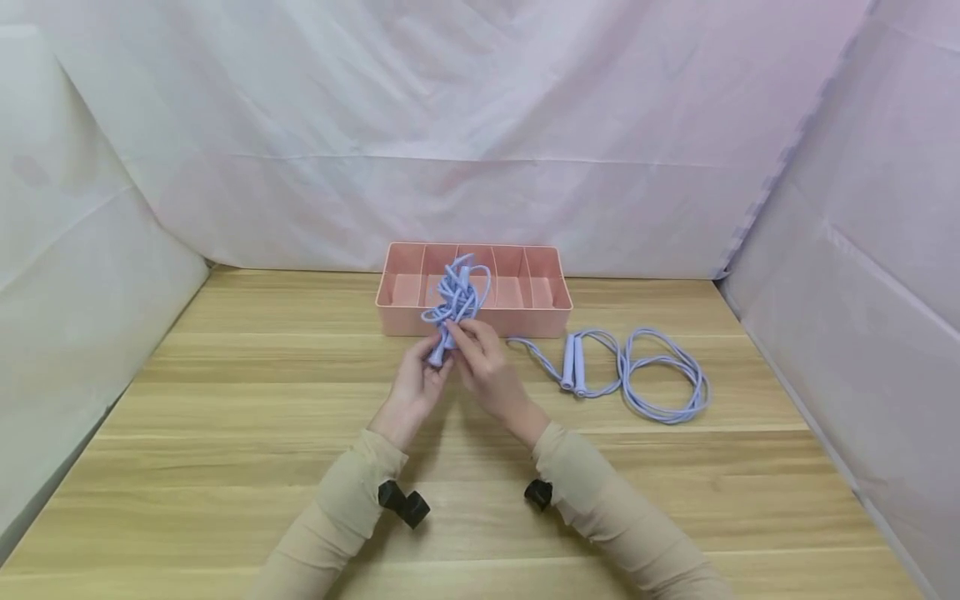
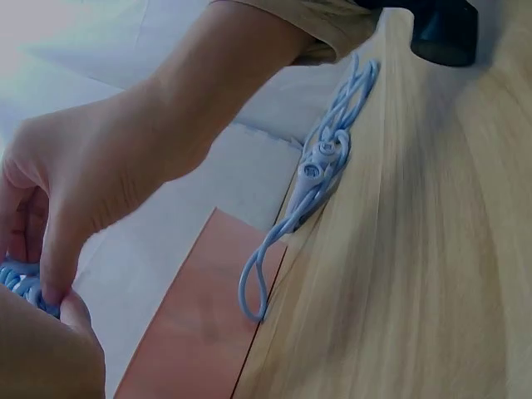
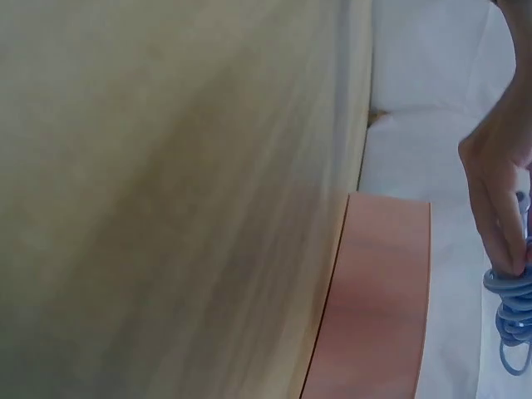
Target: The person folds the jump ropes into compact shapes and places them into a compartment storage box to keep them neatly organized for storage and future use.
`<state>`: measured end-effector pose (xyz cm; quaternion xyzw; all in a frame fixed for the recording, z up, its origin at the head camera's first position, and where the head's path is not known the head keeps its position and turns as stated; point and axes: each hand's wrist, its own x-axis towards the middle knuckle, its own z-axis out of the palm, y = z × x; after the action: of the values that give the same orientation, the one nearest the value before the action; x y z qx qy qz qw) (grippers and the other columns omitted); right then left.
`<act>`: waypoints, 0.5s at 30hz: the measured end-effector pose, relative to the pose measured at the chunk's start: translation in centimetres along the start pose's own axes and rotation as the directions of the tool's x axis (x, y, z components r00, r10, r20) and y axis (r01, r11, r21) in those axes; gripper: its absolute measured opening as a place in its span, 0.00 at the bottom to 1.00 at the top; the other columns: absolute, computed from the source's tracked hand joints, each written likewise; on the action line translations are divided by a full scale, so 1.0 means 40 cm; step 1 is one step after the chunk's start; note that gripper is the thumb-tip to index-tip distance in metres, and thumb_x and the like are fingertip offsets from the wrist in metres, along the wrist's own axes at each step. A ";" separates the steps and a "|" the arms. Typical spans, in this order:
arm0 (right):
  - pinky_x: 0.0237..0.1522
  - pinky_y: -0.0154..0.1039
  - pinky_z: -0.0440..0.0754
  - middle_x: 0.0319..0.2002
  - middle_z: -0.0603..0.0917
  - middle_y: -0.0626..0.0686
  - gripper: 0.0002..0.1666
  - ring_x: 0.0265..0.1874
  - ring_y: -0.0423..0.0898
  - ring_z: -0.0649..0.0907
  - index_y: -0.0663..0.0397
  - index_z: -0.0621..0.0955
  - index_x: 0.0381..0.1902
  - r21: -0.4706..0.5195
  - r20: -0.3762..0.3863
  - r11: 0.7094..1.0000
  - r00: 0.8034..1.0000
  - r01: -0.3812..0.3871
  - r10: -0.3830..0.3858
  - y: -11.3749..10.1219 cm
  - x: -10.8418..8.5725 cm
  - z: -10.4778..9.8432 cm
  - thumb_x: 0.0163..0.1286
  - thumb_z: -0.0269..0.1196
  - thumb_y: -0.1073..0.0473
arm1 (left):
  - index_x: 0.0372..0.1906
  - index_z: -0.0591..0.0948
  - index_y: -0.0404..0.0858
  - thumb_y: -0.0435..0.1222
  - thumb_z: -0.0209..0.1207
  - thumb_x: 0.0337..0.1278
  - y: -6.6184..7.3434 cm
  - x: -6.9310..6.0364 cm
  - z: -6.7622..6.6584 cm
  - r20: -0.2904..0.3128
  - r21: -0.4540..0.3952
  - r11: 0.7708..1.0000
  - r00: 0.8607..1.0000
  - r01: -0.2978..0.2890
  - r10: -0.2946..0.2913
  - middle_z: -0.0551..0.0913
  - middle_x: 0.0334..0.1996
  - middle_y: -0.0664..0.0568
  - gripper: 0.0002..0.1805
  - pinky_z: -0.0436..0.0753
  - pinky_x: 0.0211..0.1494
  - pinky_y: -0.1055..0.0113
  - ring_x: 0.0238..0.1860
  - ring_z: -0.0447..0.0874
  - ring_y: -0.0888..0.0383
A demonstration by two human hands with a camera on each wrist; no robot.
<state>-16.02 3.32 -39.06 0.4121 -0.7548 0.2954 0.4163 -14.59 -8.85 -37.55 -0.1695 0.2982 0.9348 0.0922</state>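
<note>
Both hands hold a bundled light-blue jump rope (image 1: 459, 293) up in front of the box. Its cord is wound into a tangled bunch, with a handle end (image 1: 437, 357) pointing down toward the person. The left hand (image 1: 408, 392) grips the bundle from the lower left. From the right, the right hand (image 1: 489, 371) pinches it with thumb and fingers near the lower handles. In the left wrist view the bundle (image 2: 25, 283) is partly cut off at the frame's edge. Some fingers are hidden behind the rope.
A pink box (image 1: 472, 322) with several compartments stands at the back of the wooden table (image 1: 247, 400). A second light-blue jump rope (image 1: 667, 412) lies coiled to the right, its two handles side by side. White cloth (image 1: 480, 108) hangs behind and at both sides.
</note>
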 end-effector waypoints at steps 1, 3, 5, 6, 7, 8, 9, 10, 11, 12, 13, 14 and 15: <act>0.53 0.36 0.75 0.43 0.74 0.64 0.25 0.44 0.55 0.76 0.73 0.75 0.49 0.004 -0.016 1.000 1.000 -0.016 0.016 0.005 0.002 -0.001 0.49 0.64 0.76 | 0.41 0.71 0.34 0.30 0.43 0.63 0.003 0.003 0.002 0.010 0.012 1.000 1.000 -0.002 0.002 0.81 0.34 0.53 0.07 0.75 0.50 0.77 0.36 0.80 0.64; 0.52 0.35 0.75 0.43 0.75 0.64 0.24 0.44 0.55 0.76 0.72 0.76 0.48 0.002 -0.042 0.999 0.998 -0.038 0.038 0.014 0.005 -0.001 0.50 0.64 0.75 | 0.38 0.73 0.35 0.30 0.43 0.62 0.010 0.009 0.007 0.031 0.064 0.998 1.000 -0.005 0.003 0.81 0.32 0.53 0.07 0.77 0.47 0.78 0.34 0.80 0.64; 0.51 0.35 0.76 0.43 0.75 0.63 0.23 0.44 0.55 0.76 0.72 0.76 0.48 0.005 -0.067 0.998 0.996 -0.056 0.056 0.022 0.008 -0.002 0.51 0.64 0.74 | 0.36 0.74 0.36 0.29 0.42 0.61 0.018 0.015 0.010 0.065 0.135 0.991 0.998 -0.002 -0.007 0.81 0.30 0.53 0.08 0.78 0.43 0.78 0.32 0.79 0.64; 0.51 0.36 0.76 0.43 0.76 0.63 0.22 0.44 0.55 0.77 0.71 0.77 0.47 0.001 -0.081 0.998 0.995 -0.065 0.064 0.026 0.009 -0.003 0.50 0.64 0.74 | 0.36 0.74 0.36 0.29 0.42 0.62 0.023 0.019 0.011 0.087 0.186 0.983 0.996 0.001 -0.017 0.80 0.29 0.54 0.09 0.78 0.41 0.78 0.31 0.79 0.64; 0.50 0.37 0.76 0.43 0.77 0.63 0.22 0.43 0.55 0.77 0.71 0.77 0.46 -0.002 -0.095 0.997 0.993 -0.075 0.074 0.030 0.011 -0.005 0.50 0.65 0.73 | 0.39 0.74 0.36 0.29 0.42 0.62 0.028 0.022 0.012 0.107 0.238 0.971 0.994 0.005 -0.031 0.80 0.28 0.55 0.10 0.78 0.41 0.78 0.31 0.78 0.64; 0.50 0.38 0.76 0.42 0.78 0.62 0.22 0.43 0.55 0.77 0.70 0.78 0.46 -0.006 -0.111 0.996 0.990 -0.088 0.087 0.035 0.012 -0.006 0.49 0.65 0.73 | 0.43 0.74 0.36 0.29 0.42 0.63 0.033 0.026 0.014 0.124 0.290 0.957 0.991 0.006 -0.043 0.80 0.28 0.56 0.11 0.78 0.42 0.77 0.31 0.78 0.65; 0.49 0.38 0.76 0.42 0.78 0.62 0.22 0.42 0.55 0.77 0.69 0.78 0.45 -0.007 -0.124 0.994 0.986 -0.111 0.109 0.041 0.014 -0.008 0.49 0.66 0.73 | 0.48 0.74 0.35 0.29 0.43 0.64 0.037 0.031 0.015 0.137 0.338 0.941 0.989 0.003 -0.052 0.81 0.28 0.57 0.13 0.78 0.44 0.76 0.32 0.79 0.65; 0.49 0.39 0.76 0.42 0.79 0.61 0.21 0.42 0.55 0.77 0.69 0.79 0.45 -0.001 -0.135 0.991 0.982 -0.134 0.133 0.046 0.016 -0.009 0.49 0.66 0.73 | 0.53 0.72 0.34 0.28 0.44 0.63 0.040 0.037 0.018 0.144 0.375 0.927 0.988 -0.004 -0.054 0.81 0.28 0.57 0.15 0.77 0.46 0.74 0.32 0.79 0.65; 0.48 0.40 0.77 0.42 0.80 0.61 0.21 0.42 0.55 0.78 0.68 0.79 0.45 0.003 -0.144 0.987 0.977 -0.158 0.157 0.052 0.018 -0.011 0.49 0.66 0.72 | 0.57 0.69 0.33 0.28 0.45 0.63 0.042 0.043 0.021 0.143 0.413 0.911 0.988 -0.012 -0.051 0.82 0.29 0.58 0.18 0.77 0.47 0.73 0.33 0.80 0.65; 0.47 0.40 0.77 0.42 0.80 0.61 0.21 0.42 0.55 0.78 0.68 0.79 0.44 0.006 -0.150 0.984 0.972 -0.180 0.179 0.059 0.020 -0.011 0.49 0.67 0.72 | 0.59 0.68 0.31 0.27 0.47 0.62 0.044 0.049 0.025 0.129 0.443 0.896 0.991 -0.028 -0.033 0.82 0.29 0.58 0.20 0.77 0.48 0.72 0.33 0.80 0.65; 0.47 0.40 0.77 0.42 0.80 0.62 0.21 0.42 0.55 0.78 0.67 0.79 0.45 0.011 -0.152 0.980 0.968 -0.199 0.198 0.066 0.021 -0.012 0.49 0.67 0.72 | 0.59 0.67 0.28 0.27 0.50 0.60 0.044 0.057 0.029 0.112 0.467 0.883 0.994 -0.050 -0.003 0.83 0.30 0.57 0.21 0.78 0.49 0.71 0.32 0.81 0.65; 0.46 0.40 0.78 0.43 0.80 0.62 0.21 0.42 0.55 0.79 0.67 0.79 0.45 0.012 -0.154 0.977 0.965 -0.214 0.213 0.074 0.023 -0.011 0.49 0.67 0.72 | 0.58 0.67 0.27 0.26 0.53 0.58 0.044 0.065 0.035 0.091 0.488 0.870 0.995 -0.074 0.034 0.83 0.30 0.55 0.22 0.78 0.48 0.70 0.31 0.81 0.65; 0.45 0.40 0.78 0.42 0.80 0.62 0.21 0.41 0.54 0.79 0.67 0.79 0.45 0.016 -0.153 0.974 0.962 -0.226 0.226 0.081 0.025 -0.010 0.49 0.67 0.72 | 0.57 0.69 0.26 0.25 0.55 0.55 0.045 0.073 0.041 0.074 0.510 0.854 0.995 -0.101 0.074 0.83 0.31 0.53 0.22 0.79 0.47 0.69 0.30 0.82 0.64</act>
<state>-19.01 4.82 -38.32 0.2988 -0.7629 0.3711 0.4370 -18.19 -9.11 -36.42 -0.1010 0.5413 0.8288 0.0990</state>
